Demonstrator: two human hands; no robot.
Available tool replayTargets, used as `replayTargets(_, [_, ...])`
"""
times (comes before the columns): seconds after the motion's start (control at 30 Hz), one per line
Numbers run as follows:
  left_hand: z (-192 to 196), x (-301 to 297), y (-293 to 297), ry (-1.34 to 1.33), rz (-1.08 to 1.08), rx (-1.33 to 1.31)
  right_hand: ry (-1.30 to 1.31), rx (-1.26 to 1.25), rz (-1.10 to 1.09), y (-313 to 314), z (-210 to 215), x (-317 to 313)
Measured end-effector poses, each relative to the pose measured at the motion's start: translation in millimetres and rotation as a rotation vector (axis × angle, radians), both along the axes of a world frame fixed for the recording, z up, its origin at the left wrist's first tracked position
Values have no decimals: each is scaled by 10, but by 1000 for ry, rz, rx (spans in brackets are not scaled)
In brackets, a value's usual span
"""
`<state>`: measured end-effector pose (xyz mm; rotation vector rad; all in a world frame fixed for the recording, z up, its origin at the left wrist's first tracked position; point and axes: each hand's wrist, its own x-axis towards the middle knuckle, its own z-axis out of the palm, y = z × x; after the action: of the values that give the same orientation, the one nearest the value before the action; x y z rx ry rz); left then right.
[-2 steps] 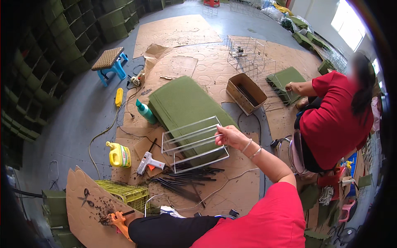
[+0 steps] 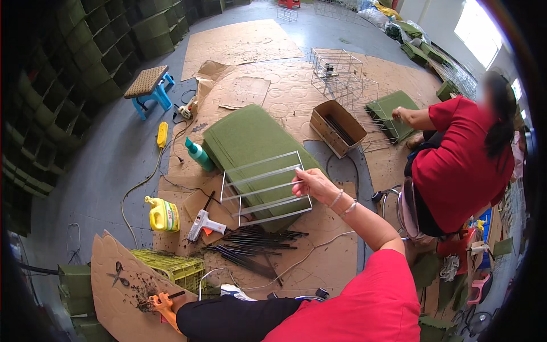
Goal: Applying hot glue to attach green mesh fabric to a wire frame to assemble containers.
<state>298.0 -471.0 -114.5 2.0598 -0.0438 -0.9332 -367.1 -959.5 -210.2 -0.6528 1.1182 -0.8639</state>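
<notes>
My right hand [image 2: 314, 184] is closed on a rectangular frame of thin metal wire [image 2: 260, 188], gripping it near its right end. The frame hangs over the lower part of a stack of green felt sheets [image 2: 256, 139]. Below it, thin black rods [image 2: 256, 246] lie in a loose heap on cardboard. Left of the rods is a white glue gun [image 2: 204, 224] with an orange trigger. My left hand does not show in the picture. An orange glue gun [image 2: 165, 309] lies at the lower left beside my black-clothed leg [image 2: 233, 318], with small scissors [image 2: 118, 275] farther up on the cardboard.
A green bottle [image 2: 199, 155] and a yellow jug [image 2: 163, 215] stand at the left. A cardboard box [image 2: 338, 129] stands beyond the stack, with wire frames [image 2: 342, 74] behind it. At right a co-worker [image 2: 461, 159] in red reaches to another green sheet stack [image 2: 393, 111]. Cords cross the floor.
The wire frame and my right hand have shifted slightly left and down. The whole view has moved a little as well. My grip on the frame is the same.
</notes>
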Motion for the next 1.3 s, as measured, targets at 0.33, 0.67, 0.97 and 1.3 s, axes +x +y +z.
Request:
replayTargets(0.33, [-5, 289, -11, 1, -61, 106, -18, 111, 12, 21, -28, 23])
replayTargets(0.67, [149, -400, -217, -22, -45, 162, 696, -608, -355, -2851, 262, -675])
replayTargets(0.97, [65, -416, -145, -27, -67, 156, 366, -428, 662, -1968, 134, 1161])
replayTargets(1.3, [248, -469, 270, -94, -48, -10, 230, -489, 1123, -848, 189, 2076])
